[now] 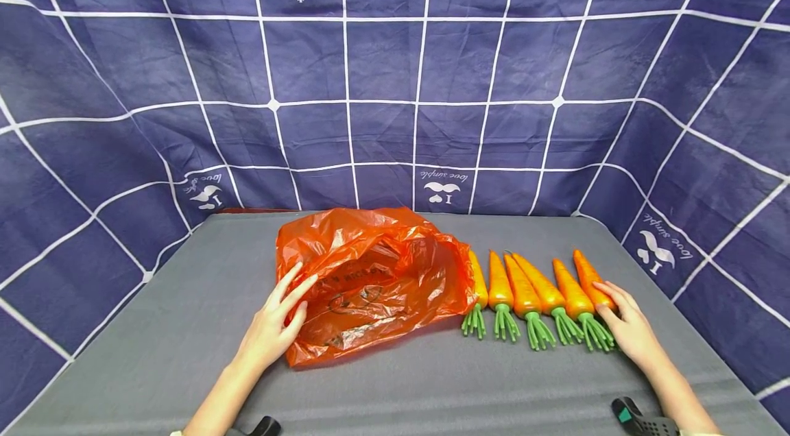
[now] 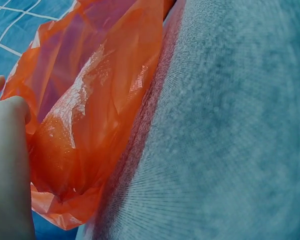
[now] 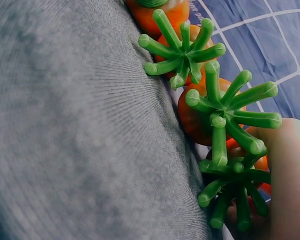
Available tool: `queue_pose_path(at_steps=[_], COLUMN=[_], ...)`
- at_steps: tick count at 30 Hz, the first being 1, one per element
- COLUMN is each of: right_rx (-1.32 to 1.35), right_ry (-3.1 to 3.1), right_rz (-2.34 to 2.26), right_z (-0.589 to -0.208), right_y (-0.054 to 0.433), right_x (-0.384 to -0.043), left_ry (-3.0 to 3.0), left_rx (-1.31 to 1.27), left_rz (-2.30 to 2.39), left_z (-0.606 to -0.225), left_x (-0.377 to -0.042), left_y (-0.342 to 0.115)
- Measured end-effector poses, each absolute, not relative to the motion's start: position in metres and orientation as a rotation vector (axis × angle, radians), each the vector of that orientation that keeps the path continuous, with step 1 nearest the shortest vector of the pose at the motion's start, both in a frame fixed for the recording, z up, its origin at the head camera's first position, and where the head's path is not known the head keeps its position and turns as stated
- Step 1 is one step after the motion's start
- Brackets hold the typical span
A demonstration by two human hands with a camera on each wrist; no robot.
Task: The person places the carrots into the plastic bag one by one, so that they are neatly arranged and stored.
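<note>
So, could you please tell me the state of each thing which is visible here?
Red bag: lying crumpled, mouth open, nothing visible inside.
Five carrots: lying side by side, green stems toward the person; the leftmost is partly hidden by the bag.
Rightmost carrot: lying, gripped.
Left hand: fingers spread at the bag.
Right hand: gripping the rightmost carrot.
Blue cloth: hanging, creased.

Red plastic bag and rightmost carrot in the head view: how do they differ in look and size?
The red plastic bag is thin, crumpled and partly see-through; the rightmost carrot looks smooth and opaque. The bag gapes open, showing dark print inside; the carrot tapers to a tip. The bag covers far more area than the carrot. Both lie on the gray surface, the left hand at the bag, the right hand at the carrot.
</note>
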State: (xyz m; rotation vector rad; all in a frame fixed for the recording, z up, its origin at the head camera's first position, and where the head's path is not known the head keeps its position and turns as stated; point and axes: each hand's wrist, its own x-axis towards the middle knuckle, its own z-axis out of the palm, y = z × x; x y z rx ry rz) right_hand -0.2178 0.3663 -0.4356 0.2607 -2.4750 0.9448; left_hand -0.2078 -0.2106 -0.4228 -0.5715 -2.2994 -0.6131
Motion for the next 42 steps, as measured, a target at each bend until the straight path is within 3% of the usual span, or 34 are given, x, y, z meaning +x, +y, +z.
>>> queue_pose_path(at_steps=[42], right_rx=[-0.058], right_ry=[-2.468], right_rz=[0.865], right_z=[-0.398], right_y=[0.356], right_x=[-0.207], left_ry=[-2.347], left_rx=[-0.533], left_rz=[-0.644], left_z=[-0.422], left_x=[-0.206], left_y=[-0.21])
